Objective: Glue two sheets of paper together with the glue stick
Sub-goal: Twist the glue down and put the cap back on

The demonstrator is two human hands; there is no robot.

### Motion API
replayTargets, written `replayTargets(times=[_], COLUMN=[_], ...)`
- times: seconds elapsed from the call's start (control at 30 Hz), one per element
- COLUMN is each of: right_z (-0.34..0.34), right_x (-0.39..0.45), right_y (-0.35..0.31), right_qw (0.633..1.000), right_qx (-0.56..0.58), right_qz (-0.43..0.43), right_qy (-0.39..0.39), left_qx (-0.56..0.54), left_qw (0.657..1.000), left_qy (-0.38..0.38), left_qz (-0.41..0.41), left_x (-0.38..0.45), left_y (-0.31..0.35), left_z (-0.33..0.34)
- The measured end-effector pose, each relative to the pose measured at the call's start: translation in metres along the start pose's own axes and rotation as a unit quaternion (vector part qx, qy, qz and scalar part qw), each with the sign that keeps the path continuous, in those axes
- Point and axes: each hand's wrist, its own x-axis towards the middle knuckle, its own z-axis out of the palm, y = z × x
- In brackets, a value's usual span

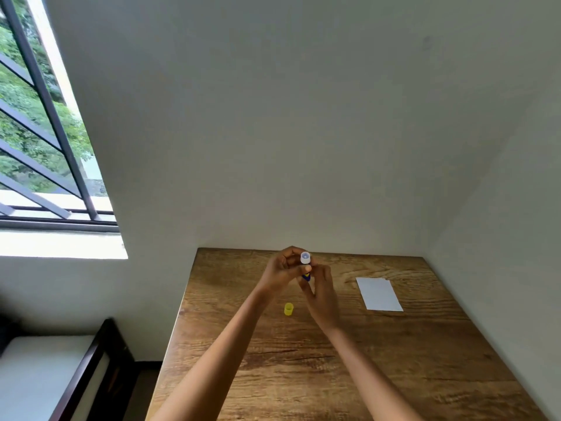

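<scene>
Both my hands hold the glue stick upright above the far middle of the wooden table. My left hand grips its upper part, just under the white open tip. My right hand pinches the blue and yellow lower end. The yellow cap lies on the table below my hands, off the stick. Two white paper sheets lie stacked, slightly offset, on the table to the right, apart from both hands.
The table stands in a corner, with white walls behind it and to its right. A barred window is on the left. A dark-framed bed with a white mattress sits low at left, beside the table's left edge.
</scene>
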Motion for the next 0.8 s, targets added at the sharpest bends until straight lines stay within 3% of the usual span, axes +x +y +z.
replayTargets(times=[0.07, 0.27, 0.4, 0.5, 0.6, 0.7, 0.8], right_z=[-0.001, 0.011, 0.02, 0.022, 0.026, 0.04, 0.052], right_x=[0.001, 0.005, 0.006, 0.014, 0.019, 0.015, 0.008], right_y=[0.0, -0.007, -0.016, -0.02, -0.026, -0.033, -0.031], right_qw=[0.998, 1.0, 0.993, 0.99, 0.993, 0.987, 0.995], right_qx=[0.005, 0.025, 0.074, 0.017, -0.103, -0.134, -0.068], right_qz=[-0.032, 0.001, -0.009, -0.012, -0.044, -0.018, 0.027], right_qy=[-0.049, 0.005, -0.092, -0.143, -0.033, 0.084, 0.069], left_qx=[-0.011, -0.034, -0.054, -0.048, -0.049, -0.029, -0.021], left_qw=[1.0, 0.999, 0.998, 0.997, 0.999, 0.999, 0.998], left_qy=[-0.009, 0.002, -0.014, -0.053, -0.015, 0.04, 0.058], left_qz=[0.007, 0.009, -0.006, -0.02, -0.011, 0.006, 0.011], left_x=[0.0, -0.005, -0.006, -0.004, -0.008, -0.01, -0.009], left_y=[0.004, -0.002, -0.003, 0.0, -0.001, -0.003, -0.005], left_z=[-0.011, -0.03, -0.048, -0.061, -0.059, -0.049, -0.051])
